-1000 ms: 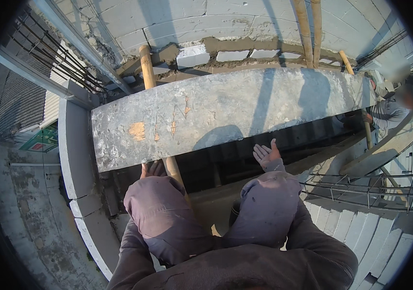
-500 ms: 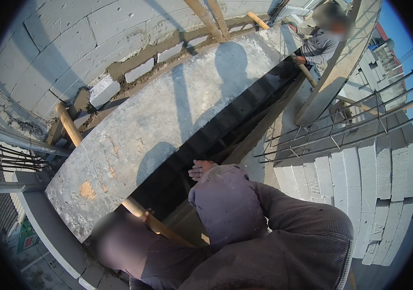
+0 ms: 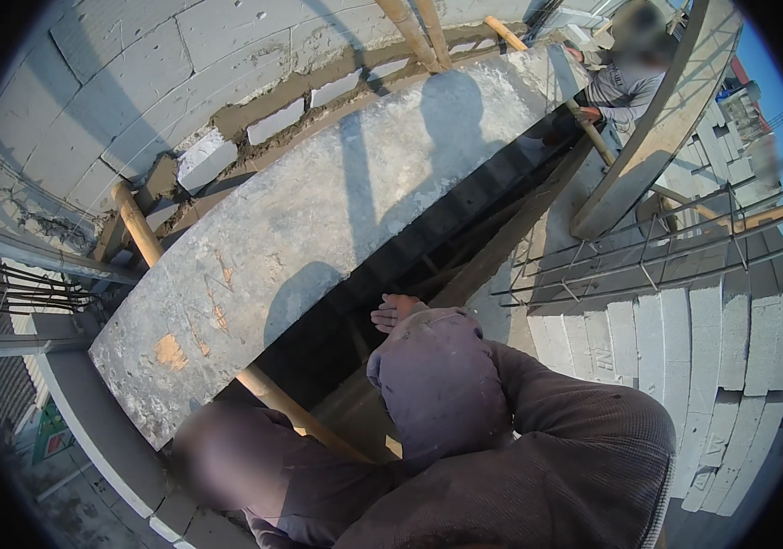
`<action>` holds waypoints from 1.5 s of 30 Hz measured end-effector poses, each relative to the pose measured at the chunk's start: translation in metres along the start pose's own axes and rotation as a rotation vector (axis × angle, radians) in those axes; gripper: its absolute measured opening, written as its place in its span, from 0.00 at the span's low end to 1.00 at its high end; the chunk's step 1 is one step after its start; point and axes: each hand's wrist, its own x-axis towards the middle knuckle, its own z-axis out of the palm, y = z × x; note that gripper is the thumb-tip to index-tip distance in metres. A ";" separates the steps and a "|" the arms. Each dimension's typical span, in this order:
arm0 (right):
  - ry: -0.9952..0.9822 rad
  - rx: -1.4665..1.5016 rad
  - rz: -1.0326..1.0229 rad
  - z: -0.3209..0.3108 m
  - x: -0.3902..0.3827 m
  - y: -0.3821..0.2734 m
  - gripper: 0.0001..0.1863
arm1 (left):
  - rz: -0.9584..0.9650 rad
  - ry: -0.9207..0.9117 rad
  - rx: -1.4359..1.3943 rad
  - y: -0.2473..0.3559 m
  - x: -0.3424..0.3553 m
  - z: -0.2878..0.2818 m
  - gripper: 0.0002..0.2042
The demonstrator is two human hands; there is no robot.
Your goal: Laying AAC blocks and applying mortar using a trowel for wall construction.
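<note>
My right hand (image 3: pixel 394 312) reaches past a bulky dark sleeve (image 3: pixel 437 380); its fingers are loosely stretched out and seem to hold nothing. It is above a dark opening (image 3: pixel 318 352), apart from the near edge of a long, grey, mortar-stained panel (image 3: pixel 254 247). My left hand is not visible. At lower left, a blurred rounded shape (image 3: pixel 217 453) adjoins dark clothing; I cannot tell what it is. Close to it, a round wooden pole (image 3: pixel 295 412) runs out from under the panel. At the far end, a co-worker's hands (image 3: pixel 589 114) are by the panel's edge.
A wall of pale blocks (image 3: pixel 144 82) runs behind the panel. Wooden poles (image 3: pixel 410 37) lean there, and another (image 3: pixel 138 227) is at left. At right are a steel-bar cage (image 3: pixel 648 256), stacked pale blocks (image 3: pixel 666 343) and a slanting column (image 3: pixel 652 137). Block edging (image 3: pixel 94 421) curves at lower left.
The view has shifted slightly, so the panel and wall sit a little farther right. My right hand keeps nearly the same place beside the panel, fingers still loose. The co-worker stays at the far end.
</note>
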 end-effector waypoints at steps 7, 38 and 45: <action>-0.097 0.017 -0.005 -0.016 0.000 -0.008 0.33 | 0.228 0.287 -0.149 0.092 -0.038 -0.089 0.34; -0.056 0.031 -0.035 -0.024 0.022 0.008 0.24 | 0.254 0.208 -0.064 0.100 -0.036 -0.097 0.38; -0.010 0.031 -0.057 -0.017 0.002 0.006 0.26 | 0.241 0.228 -0.028 0.102 -0.017 -0.126 0.36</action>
